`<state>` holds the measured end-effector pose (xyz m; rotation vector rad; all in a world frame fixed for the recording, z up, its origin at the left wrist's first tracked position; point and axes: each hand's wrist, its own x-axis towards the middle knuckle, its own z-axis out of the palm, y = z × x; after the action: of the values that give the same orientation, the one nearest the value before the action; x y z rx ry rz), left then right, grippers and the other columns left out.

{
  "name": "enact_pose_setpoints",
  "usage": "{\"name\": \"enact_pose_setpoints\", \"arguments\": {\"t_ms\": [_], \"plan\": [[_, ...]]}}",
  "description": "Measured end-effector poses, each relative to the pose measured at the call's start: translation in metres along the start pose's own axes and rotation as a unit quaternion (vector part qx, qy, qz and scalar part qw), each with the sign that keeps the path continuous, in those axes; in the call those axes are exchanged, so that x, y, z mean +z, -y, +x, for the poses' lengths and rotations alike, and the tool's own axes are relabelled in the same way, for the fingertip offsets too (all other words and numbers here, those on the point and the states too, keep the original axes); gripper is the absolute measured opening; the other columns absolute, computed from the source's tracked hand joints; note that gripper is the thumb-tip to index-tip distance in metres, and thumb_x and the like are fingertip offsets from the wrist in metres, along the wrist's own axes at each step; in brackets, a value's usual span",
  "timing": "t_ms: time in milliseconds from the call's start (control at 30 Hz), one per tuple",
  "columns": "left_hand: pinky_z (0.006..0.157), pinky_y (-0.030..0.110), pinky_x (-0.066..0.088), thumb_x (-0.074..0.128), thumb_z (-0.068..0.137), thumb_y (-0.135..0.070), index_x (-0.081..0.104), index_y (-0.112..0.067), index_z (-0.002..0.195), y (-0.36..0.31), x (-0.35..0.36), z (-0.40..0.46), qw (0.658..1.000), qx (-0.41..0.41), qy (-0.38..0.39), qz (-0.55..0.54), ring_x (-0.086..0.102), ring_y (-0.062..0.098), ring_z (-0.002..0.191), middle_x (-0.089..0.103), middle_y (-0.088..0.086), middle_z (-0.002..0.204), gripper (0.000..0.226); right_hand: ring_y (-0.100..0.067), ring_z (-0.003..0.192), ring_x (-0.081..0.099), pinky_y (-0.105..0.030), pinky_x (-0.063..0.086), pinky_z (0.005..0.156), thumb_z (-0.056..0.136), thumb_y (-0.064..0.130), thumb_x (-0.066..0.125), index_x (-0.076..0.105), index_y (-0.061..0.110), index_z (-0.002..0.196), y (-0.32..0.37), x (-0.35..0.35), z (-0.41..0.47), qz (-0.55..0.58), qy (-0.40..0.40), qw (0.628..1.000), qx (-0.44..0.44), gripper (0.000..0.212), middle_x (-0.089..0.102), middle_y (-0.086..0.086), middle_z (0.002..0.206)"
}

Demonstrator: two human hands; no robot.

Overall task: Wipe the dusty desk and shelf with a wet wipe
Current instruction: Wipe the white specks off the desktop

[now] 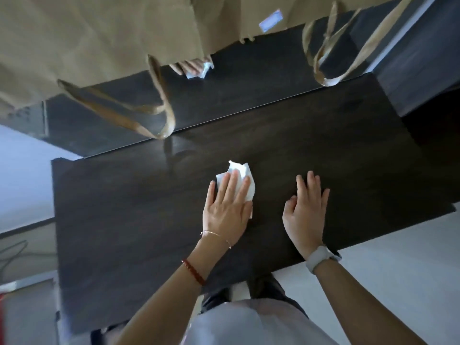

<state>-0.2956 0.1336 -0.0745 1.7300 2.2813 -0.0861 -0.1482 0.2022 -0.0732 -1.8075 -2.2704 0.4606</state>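
Note:
A dark wooden desk (124, 207) fills the middle of the head view. A crumpled white wet wipe (245, 175) lies on its top near the centre. My left hand (225, 210) lies flat on the wipe with the fingers stretched out, pressing it against the wood; the wipe's far and right edges stick out past the fingertips. My right hand (306, 210) rests palm down on the bare desk just to the right, fingers apart, holding nothing. A dark upright panel (249, 78) behind the desk shows a faint reflection of the hand and wipe.
Brown paper bags (99, 33) hang over the back of the desk, their looped handles (154, 115) dangling toward the top. A dark block (418, 70) stands at the right rear. Cables (12, 252) lie on the floor at the left.

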Motion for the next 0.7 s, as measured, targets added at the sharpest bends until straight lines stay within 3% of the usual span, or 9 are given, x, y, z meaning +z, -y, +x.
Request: {"name": "enact_pose_setpoints", "arguments": {"t_ms": [100, 233, 333, 433, 567, 700], "plan": [[0.107, 0.053, 0.026, 0.022, 0.089, -0.041, 0.03, -0.02, 0.14, 0.059, 0.002, -0.05, 0.996, -0.089, 0.017, 0.016, 0.033, 0.024, 0.135, 0.035, 0.01, 0.146, 0.056, -0.034, 0.137, 0.027, -0.052, 0.016, 0.11, 0.083, 0.004, 0.051, 0.044, 0.004, 0.13, 0.05, 0.018, -0.029, -0.001, 0.036, 0.997, -0.068, 0.048, 0.035, -0.021, 0.144], [0.113, 0.05, 0.006, 0.004, 0.086, -0.046, 0.01, -0.023, 0.145, 0.135, 0.009, -0.12, 0.975, -0.221, 0.009, -0.025, 0.012, 0.022, 0.142, 0.014, 0.008, 0.154, 0.064, -0.033, 0.135, 0.03, -0.051, 0.019, 0.11, 0.083, 0.018, 0.028, 0.044, 0.005, 0.13, 0.11, 0.045, -0.074, -0.004, 0.073, 0.988, -0.139, 0.052, 0.037, -0.02, 0.143], [0.114, 0.047, 0.001, -0.001, 0.085, -0.047, 0.0, -0.023, 0.145, 0.167, 0.016, -0.175, 0.957, -0.285, 0.003, -0.053, 0.004, 0.022, 0.143, 0.006, 0.009, 0.155, 0.065, -0.033, 0.135, 0.032, -0.051, 0.021, 0.109, 0.081, 0.02, 0.023, 0.045, 0.005, 0.13, 0.148, 0.06, -0.103, -0.007, 0.092, 0.98, -0.177, 0.055, 0.038, -0.019, 0.143], [0.114, 0.045, 0.004, 0.006, 0.089, -0.046, -0.002, -0.02, 0.145, 0.167, 0.029, -0.219, 0.951, -0.298, 0.006, -0.079, 0.008, 0.026, 0.142, 0.009, 0.012, 0.154, 0.062, -0.032, 0.136, 0.03, -0.05, 0.02, 0.11, 0.081, 0.02, 0.022, 0.044, 0.005, 0.131, 0.17, 0.071, -0.118, -0.012, 0.097, 0.977, -0.189, 0.056, 0.036, -0.019, 0.144], [0.11, 0.049, 0.012, 0.019, 0.09, -0.042, 0.016, -0.016, 0.143, 0.178, 0.041, -0.256, 0.947, -0.311, -0.001, -0.083, 0.025, 0.032, 0.137, 0.026, 0.018, 0.149, 0.059, -0.032, 0.137, 0.028, -0.049, 0.018, 0.111, 0.082, 0.017, 0.025, 0.043, 0.005, 0.131, 0.187, 0.082, -0.141, -0.016, 0.095, 0.974, -0.203, 0.054, 0.036, -0.019, 0.145], [0.112, 0.044, 0.0, 0.015, 0.091, -0.044, 0.01, -0.015, 0.145, 0.192, 0.031, -0.238, 0.947, -0.308, -0.013, -0.092, 0.011, 0.032, 0.141, 0.013, 0.018, 0.153, 0.062, -0.031, 0.138, 0.024, -0.046, 0.014, 0.112, 0.083, 0.008, 0.037, 0.041, 0.005, 0.133, 0.174, 0.077, -0.146, -0.003, 0.112, 0.968, -0.226, 0.05, 0.033, -0.019, 0.146]]}}
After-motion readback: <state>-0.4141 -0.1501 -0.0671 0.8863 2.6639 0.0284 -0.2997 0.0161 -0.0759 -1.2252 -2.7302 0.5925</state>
